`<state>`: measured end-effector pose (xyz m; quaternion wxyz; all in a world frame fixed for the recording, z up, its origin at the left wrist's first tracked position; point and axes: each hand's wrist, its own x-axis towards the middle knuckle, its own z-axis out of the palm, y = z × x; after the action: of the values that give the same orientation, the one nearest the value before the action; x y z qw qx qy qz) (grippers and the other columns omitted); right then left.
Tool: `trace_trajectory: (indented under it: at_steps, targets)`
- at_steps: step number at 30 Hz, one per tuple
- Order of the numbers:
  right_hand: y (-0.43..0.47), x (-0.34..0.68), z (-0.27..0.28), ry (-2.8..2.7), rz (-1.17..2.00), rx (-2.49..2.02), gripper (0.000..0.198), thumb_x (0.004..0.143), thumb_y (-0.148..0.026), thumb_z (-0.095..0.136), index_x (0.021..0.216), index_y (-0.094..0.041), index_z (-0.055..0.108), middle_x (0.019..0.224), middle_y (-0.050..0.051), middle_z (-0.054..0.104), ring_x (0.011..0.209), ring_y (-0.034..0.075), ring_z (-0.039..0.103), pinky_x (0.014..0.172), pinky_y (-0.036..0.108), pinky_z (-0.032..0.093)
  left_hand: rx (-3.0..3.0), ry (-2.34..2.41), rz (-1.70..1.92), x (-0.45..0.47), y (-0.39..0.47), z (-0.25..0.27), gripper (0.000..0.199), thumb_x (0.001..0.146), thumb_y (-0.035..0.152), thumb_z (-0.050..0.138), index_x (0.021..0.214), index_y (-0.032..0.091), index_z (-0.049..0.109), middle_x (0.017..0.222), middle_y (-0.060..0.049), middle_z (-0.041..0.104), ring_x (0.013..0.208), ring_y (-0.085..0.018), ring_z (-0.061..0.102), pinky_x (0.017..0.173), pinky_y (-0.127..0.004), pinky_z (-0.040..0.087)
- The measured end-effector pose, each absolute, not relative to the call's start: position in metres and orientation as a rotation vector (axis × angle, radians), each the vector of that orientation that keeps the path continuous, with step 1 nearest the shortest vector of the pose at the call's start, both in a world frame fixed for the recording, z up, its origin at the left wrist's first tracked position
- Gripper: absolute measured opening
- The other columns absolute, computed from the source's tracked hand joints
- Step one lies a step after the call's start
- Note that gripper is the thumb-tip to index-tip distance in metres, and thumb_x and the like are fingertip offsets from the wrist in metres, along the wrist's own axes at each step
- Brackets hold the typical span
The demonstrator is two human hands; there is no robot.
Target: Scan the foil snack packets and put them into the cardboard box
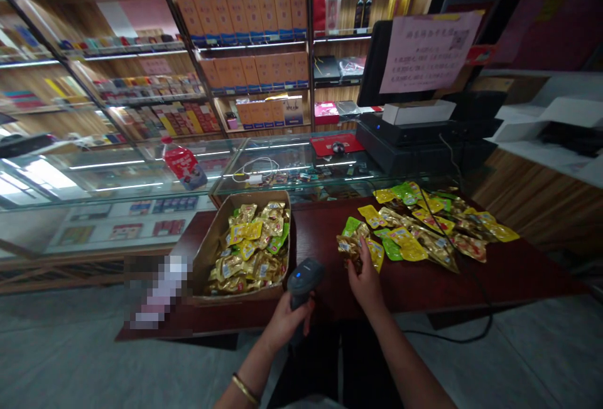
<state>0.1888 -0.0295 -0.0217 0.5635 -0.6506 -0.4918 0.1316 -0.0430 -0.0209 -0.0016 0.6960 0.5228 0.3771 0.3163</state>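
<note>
Between left fingers point(300, 313), one scanner point(305, 274)

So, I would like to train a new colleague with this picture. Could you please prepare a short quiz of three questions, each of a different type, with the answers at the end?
1. Multiple choice: which hand holds the scanner?
A) left
B) right
C) neither

2. True or false: the cardboard box contains no packets.

3. Fill in the missing colour: the fingers of the right hand are on a ______ packet.

Key:
1. A, the left hand holds it.
2. False, many packets lie inside it.
3. gold
</note>
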Motion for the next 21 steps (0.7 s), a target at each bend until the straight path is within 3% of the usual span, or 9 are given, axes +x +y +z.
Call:
trace_trajectory:
  at_steps: [3, 12, 18, 21]
  targets:
    - [-0.0293, 0.1888, -0.0211, -1.18, 0.31, -1.524, 0.068, 0.095, -0.023, 0.049, 0.16, -0.022, 0.028, 0.162, 0.013, 0.039, 0.142, 0.024, 0.05, 0.112, 0.043, 0.048, 1.15, 0.847, 0.696, -0.0433, -0.0205, -0.0023, 0.055, 0.073, 0.061, 0.079, 0.097, 0.016, 0.059, 0.049, 0.007, 0.057, 0.035, -0.01, 0.049, 0.041, -0.021, 0.039]
    - [-0.0261, 0.1859, -0.0239, -1.087, 0.346, -1.571, 0.071, 0.09, -0.02, 0.049, 0.159, -0.02, 0.032, 0.153, 0.015, 0.051, 0.126, 0.024, 0.064, 0.096, 0.036, 0.06, 1.171, 0.82, 0.701, -0.0424, -0.02, 0.001, 0.052, 0.073, 0.06, 0.08, 0.091, 0.016, 0.059, 0.051, 0.007, 0.056, 0.035, -0.009, 0.048, 0.04, -0.021, 0.037]
    - [-0.0266, 0.1891, -0.0227, -1.157, 0.329, -1.511, 0.066, 0.094, -0.023, 0.048, 0.158, -0.02, 0.033, 0.157, 0.014, 0.047, 0.14, 0.024, 0.052, 0.112, 0.042, 0.049, 1.186, 0.817, 0.675, -0.0448, -0.0205, 0.0006, 0.051, 0.072, 0.059, 0.08, 0.088, 0.016, 0.059, 0.051, 0.006, 0.056, 0.036, -0.009, 0.049, 0.041, -0.021, 0.04]
    - [-0.0268, 0.1893, -0.025, -1.174, 0.313, -1.503, 0.065, 0.094, -0.025, 0.049, 0.157, -0.02, 0.033, 0.156, 0.015, 0.048, 0.139, 0.024, 0.053, 0.112, 0.043, 0.049, 1.19, 0.819, 0.671, -0.0446, -0.0205, 0.0011, 0.048, 0.072, 0.057, 0.08, 0.086, 0.016, 0.059, 0.052, 0.006, 0.055, 0.037, -0.009, 0.049, 0.041, -0.021, 0.039]
